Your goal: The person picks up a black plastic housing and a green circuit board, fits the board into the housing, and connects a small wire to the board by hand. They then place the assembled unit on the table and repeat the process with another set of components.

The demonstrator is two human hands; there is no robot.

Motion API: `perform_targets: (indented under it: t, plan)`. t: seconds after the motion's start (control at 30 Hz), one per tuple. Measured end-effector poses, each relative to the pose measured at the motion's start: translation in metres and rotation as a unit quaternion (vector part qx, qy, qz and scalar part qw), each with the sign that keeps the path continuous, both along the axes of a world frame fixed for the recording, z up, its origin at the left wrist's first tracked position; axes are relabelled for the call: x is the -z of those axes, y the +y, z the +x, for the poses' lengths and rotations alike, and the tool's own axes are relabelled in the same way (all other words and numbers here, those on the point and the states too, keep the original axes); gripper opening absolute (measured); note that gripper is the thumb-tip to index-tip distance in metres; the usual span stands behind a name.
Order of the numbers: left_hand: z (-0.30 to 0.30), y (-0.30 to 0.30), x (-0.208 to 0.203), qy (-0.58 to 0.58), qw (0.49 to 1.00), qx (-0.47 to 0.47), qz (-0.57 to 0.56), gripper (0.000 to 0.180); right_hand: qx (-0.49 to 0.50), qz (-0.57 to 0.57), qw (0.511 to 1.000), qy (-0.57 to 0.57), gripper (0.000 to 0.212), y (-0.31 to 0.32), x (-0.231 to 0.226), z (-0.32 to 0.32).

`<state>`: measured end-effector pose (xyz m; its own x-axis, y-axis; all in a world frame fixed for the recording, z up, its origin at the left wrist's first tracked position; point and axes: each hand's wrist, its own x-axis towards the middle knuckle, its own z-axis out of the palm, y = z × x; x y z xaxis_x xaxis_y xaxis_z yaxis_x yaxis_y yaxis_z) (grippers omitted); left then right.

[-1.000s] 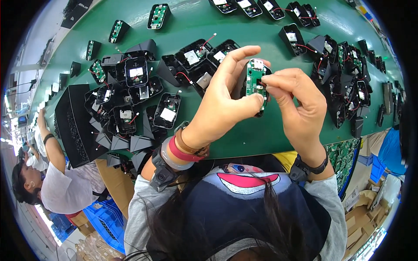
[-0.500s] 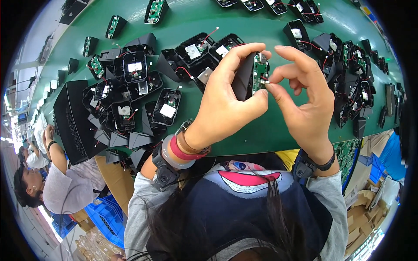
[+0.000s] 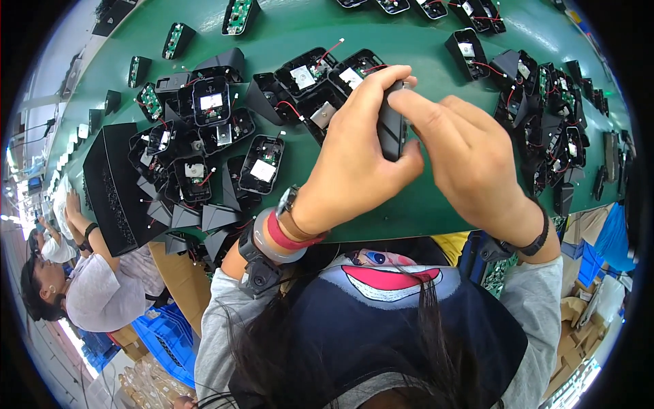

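Left grip (image 3: 351,153) holds the black housing (image 3: 390,131) between thumb and fingers.

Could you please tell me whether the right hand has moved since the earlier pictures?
Yes: judged against the open housing lying beyond it, the right hand's fingers have shifted left and now reach across the held black case.

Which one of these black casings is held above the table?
The black casing gripped in the left hand; the others rest on the green table or on one another.
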<state>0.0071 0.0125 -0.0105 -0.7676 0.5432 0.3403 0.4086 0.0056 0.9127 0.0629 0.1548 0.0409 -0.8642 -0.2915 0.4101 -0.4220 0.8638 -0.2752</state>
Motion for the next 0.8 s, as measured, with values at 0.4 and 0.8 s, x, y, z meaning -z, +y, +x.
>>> perform_targets:
  t: [0.4,0.8]
  plan:
    - [0.0,-0.004,-0.011,-0.035,0.997,0.059,-0.046,0.059,0.046,-0.293,0.916,-0.272,0.035,0.026,-0.006,-0.019]
    - [-0.002,0.0,-0.007,-0.185,0.963,0.148,0.129,0.059,0.067,-0.526,0.821,-0.213,0.023,0.012,0.004,0.021]
